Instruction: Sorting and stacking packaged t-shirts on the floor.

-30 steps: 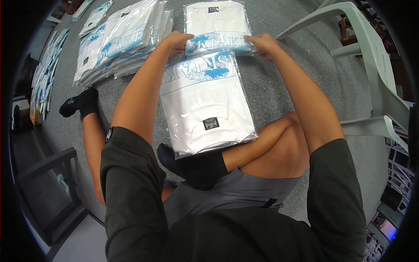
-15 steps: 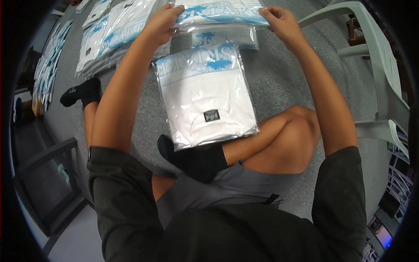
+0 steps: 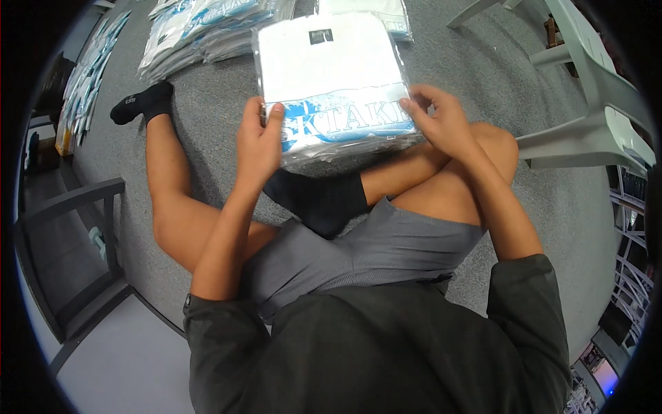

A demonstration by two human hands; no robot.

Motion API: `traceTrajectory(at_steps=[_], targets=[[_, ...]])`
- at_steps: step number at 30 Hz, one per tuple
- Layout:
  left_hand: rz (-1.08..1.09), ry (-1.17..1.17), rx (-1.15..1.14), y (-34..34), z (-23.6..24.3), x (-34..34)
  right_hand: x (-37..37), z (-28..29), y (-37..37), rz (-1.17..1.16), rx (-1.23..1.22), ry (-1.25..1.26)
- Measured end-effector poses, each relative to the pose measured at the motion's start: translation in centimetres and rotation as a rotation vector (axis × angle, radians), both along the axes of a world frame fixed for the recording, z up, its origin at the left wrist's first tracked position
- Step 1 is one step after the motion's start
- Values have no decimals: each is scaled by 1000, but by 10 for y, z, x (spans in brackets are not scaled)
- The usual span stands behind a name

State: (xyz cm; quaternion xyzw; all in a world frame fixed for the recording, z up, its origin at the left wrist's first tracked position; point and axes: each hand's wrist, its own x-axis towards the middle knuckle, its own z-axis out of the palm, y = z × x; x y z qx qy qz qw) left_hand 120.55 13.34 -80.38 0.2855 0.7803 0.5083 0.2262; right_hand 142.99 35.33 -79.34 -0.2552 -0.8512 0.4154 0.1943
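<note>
A folded white T-shirt in a clear plastic bag [image 3: 327,65] lies in front of me, its collar with a dark label at the far end and a blue printed band near me. My left hand [image 3: 260,138] grips the bag's near left corner, thumb on top. At the right edge my right hand [image 3: 443,124] pinches it between thumb and fingers. Layers of clear plastic show under its near edge, but what lies beneath is mostly hidden. Beyond it is another bagged T-shirt [image 3: 396,17], partly covered.
Stacks of bagged shirts [image 3: 207,34] lie on the grey floor [image 3: 476,83] at the far left, with another long row [image 3: 93,76] further left. A pale plastic chair [image 3: 586,138] stands at right, a dark frame [image 3: 65,200] at left. My black-socked foot [image 3: 321,200] is close to the bag.
Both hands have brought the bagged T-shirt nearer, over the place where another bagged shirt lay. Its printed band now sits flat toward me, and that other shirt is covered.
</note>
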Motion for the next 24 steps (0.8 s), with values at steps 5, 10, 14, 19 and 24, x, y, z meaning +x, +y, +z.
traceTrajectory(at_steps=[5, 10, 14, 19, 24], targets=[[12, 321, -93, -9, -31, -2, 2, -11, -1, -25, 55, -90], [73, -156, -90, 3, -24, -34, -11, 5, 18, -36, 160, -288], [68, -316, -66, 31, -21, -48, -63, 12, 11, -125, 293, -106], [16, -156, 72, 59, -41, -49, -104, 1, -10, -132, 552, -371], [72, -130, -64, 57, -36, -61, -109, 11, -3, -144, 482, -402]])
